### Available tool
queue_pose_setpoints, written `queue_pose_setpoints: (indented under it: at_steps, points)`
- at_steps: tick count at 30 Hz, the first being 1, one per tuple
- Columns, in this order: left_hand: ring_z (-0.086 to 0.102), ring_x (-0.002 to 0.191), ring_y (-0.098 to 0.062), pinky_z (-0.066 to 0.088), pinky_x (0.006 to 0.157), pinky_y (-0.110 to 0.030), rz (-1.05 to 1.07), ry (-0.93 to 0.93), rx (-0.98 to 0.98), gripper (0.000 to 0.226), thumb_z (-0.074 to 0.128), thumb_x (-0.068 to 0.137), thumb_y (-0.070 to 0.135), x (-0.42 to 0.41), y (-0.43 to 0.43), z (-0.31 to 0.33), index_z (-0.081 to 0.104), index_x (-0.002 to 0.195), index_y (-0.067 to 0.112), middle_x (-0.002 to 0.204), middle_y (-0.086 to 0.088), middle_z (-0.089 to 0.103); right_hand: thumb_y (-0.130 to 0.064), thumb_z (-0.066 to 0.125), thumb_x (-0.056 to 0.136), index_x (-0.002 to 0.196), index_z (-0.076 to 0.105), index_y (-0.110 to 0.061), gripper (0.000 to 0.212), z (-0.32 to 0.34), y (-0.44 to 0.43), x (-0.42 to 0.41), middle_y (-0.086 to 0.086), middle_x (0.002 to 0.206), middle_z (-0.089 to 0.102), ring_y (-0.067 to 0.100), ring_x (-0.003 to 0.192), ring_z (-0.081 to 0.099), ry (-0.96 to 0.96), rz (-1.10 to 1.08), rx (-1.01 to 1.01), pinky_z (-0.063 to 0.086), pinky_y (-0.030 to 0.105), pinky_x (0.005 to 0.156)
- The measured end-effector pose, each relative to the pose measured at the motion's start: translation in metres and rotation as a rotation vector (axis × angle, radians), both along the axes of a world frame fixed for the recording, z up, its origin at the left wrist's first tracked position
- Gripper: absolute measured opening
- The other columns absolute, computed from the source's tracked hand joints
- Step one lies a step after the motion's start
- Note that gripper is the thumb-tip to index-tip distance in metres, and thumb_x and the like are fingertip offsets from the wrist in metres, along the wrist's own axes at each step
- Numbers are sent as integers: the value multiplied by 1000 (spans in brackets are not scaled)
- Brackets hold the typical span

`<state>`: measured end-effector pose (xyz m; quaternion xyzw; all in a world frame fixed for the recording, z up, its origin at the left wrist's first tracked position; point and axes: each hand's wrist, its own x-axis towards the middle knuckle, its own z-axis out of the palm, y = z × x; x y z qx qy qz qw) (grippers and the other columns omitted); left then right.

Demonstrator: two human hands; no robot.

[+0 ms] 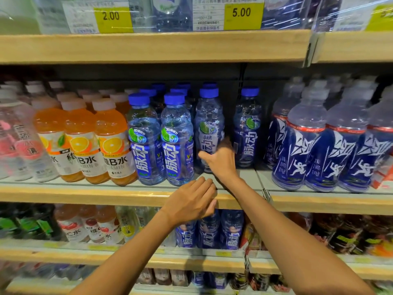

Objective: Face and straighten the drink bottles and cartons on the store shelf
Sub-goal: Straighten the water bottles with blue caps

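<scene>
Mid-frame, the right hand (220, 161) grips the upright blue-capped clear plastic bottle (209, 120), set further back than the neighbouring bottles (177, 143); the left hand (191, 202) hangs relaxed below.

Blue-capped clear bottle (209, 124) with blue label: upright on the middle shelf (106, 193), set back from the front edge, gripped low by the right hand (221, 160). Two matching bottles (146, 143) stand forward on its left, labels facing out.

so on the middle shelf (106, 194), left to right: vitamin drinks (112, 145), two front bottles (178, 143), a third bottle (209, 124) set further back, a gap, a lone bottle (247, 128), then big bottles (314, 141).
</scene>
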<state>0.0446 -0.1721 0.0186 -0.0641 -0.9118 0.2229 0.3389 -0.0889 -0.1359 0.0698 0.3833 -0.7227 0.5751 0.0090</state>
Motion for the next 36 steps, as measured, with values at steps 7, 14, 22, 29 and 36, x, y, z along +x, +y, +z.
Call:
queue_pose_setpoints:
  at_steps: [7,14,22,29,36]
  points:
    - [62,86,-20,50,66,-31,121,-23,481,37,40,94,36,17,21,12,63,101,8,98,-4,64,-18,82,69,71,47,-20,35,25,51,11,-8,67,56,-1,57,55,20,37,-75,40,13,50]
    - [64,88,2,51,80,-14,-33,321,1521,24,45,101,25,19,40,65,65,107,13,98,4,70,-18,78,77,109,49,-11,44,22,101,25,-3,91,64,11,80,63,-115,232,-80,53,24,70]
    - [68,101,-18,52,87,-35,-277,331,1812,47,70,79,46,1,75,127,63,114,14,109,-4,71,-11,77,67,99,53,-21,41,11,121,62,3,84,69,15,74,67,-192,370,-86,55,26,65]
    - [70,73,-20,58,70,-33,-268,425,1890,21,79,74,20,1,90,130,70,91,13,80,-3,73,-35,77,69,112,49,-22,52,4,137,73,-3,95,70,9,81,69,-163,373,-64,57,30,69]
    - [63,70,-23,54,67,-30,-694,32,2417,39,64,72,37,12,69,127,62,95,6,84,-9,65,-70,59,73,113,70,-34,54,-2,159,63,-1,119,68,17,111,64,-868,890,-86,54,31,89]
